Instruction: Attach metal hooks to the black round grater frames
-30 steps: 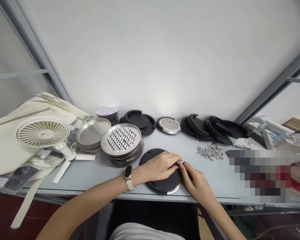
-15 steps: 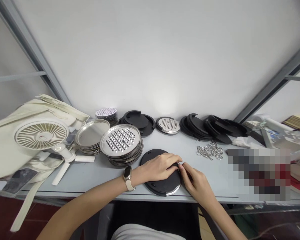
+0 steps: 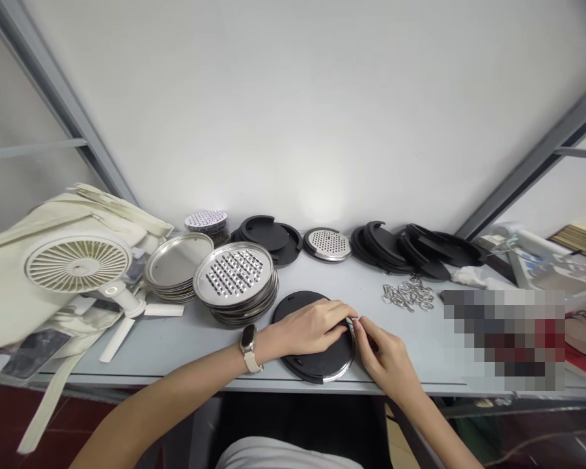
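A round black plastic holder (image 3: 317,365) with a shiny metal rim showing at its lower right lies flat near the front edge of the table. My left hand (image 3: 315,326) lies across it, fingers bent over its right edge and gripping there. At that same edge, my right hand (image 3: 385,358) pinches what looks like a small metal ring (image 3: 354,319), mostly hidden by the fingertips. The fingertips of both hands nearly meet. Behind my right hand is a loose pile of small metal rings (image 3: 409,294).
Left of my hands stand a stack of metal grater discs (image 3: 234,277) and a stack of plain metal discs (image 3: 180,260). Black holders (image 3: 381,247) and one fitted grater (image 3: 329,243) line the wall. A white fan (image 3: 81,264) and cream bag (image 3: 10,286) lie far left.
My right fingertips have shifted slightly at the holder's right edge, and the small metal piece there shows less of its loop. My left hand stays in place on the holder.
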The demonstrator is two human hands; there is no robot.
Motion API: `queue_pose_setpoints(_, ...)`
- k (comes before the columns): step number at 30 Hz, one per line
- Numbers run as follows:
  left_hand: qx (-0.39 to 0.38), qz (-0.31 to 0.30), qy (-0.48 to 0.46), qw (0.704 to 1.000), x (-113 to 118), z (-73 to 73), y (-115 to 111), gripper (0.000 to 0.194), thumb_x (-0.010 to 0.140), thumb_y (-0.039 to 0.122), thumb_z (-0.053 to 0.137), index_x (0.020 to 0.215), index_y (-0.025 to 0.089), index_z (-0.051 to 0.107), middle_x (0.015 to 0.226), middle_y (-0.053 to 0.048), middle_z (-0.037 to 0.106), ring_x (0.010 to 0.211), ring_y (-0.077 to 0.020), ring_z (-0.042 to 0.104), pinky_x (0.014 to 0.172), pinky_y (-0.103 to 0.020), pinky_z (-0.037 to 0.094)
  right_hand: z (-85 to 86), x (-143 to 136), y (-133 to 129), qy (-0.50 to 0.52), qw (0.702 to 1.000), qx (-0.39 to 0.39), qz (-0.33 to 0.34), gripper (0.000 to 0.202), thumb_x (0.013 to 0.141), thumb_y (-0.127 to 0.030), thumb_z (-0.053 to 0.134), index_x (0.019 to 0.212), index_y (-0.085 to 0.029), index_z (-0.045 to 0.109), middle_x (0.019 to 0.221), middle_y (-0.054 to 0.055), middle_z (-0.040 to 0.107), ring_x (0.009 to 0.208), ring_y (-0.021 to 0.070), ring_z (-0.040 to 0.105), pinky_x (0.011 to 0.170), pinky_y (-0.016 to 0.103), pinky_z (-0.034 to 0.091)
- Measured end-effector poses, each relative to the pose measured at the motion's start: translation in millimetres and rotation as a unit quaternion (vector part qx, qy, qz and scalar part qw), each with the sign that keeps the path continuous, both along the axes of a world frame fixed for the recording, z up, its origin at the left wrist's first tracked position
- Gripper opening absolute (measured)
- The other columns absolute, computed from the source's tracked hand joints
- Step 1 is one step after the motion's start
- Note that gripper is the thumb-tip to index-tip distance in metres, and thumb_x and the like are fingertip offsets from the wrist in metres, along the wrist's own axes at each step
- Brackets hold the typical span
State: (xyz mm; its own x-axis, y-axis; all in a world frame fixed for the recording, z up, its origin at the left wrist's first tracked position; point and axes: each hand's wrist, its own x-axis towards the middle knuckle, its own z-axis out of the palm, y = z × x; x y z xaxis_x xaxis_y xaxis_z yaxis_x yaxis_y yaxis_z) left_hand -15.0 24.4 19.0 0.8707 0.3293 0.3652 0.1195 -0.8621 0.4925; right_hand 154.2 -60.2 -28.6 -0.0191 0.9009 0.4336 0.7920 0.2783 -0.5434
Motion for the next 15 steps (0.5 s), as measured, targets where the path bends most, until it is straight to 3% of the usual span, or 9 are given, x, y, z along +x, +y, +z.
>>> queue_pose_setpoints(6, 0.023, 0.023, 0.002, 0.999, -0.2, 1.4, -0.3, 0.023, 0.088, 0.012, 0.047, 0.110, 0.015, 0.050, 0.105, -0.008, 0.059, 0.102, -0.0190, 0.055, 0.093, -0.032, 0.043, -1.4, -0.3, 3.1, -0.002, 0.999, -0.035, 0.011, 0.024, 0.096, -0.031, 0.035, 0.081, -0.020, 0.051, 0.058, -0.001, 0.054, 0.048, 0.0122, 0.049, 0.049, 0.022, 0.037)
queue_pose_setpoints(15, -0.012, 0.009, -0.001, 1.000, -0.9, 1.0, 0.4, 0.024, 0.088, 0.011, 0.046, 0.111, 0.014, 0.049, 0.105, -0.008, 0.059, 0.099, -0.0184, 0.057, 0.088, -0.030, 0.046, -1.4, -0.4, 2.4, -0.012, 0.999, -0.015, 0.034, 0.024, 0.096, -0.028, 0.034, 0.077, -0.020, 0.047, 0.059, -0.002, 0.051, 0.049, 0.0111, 0.048, 0.048, 0.022, 0.036)
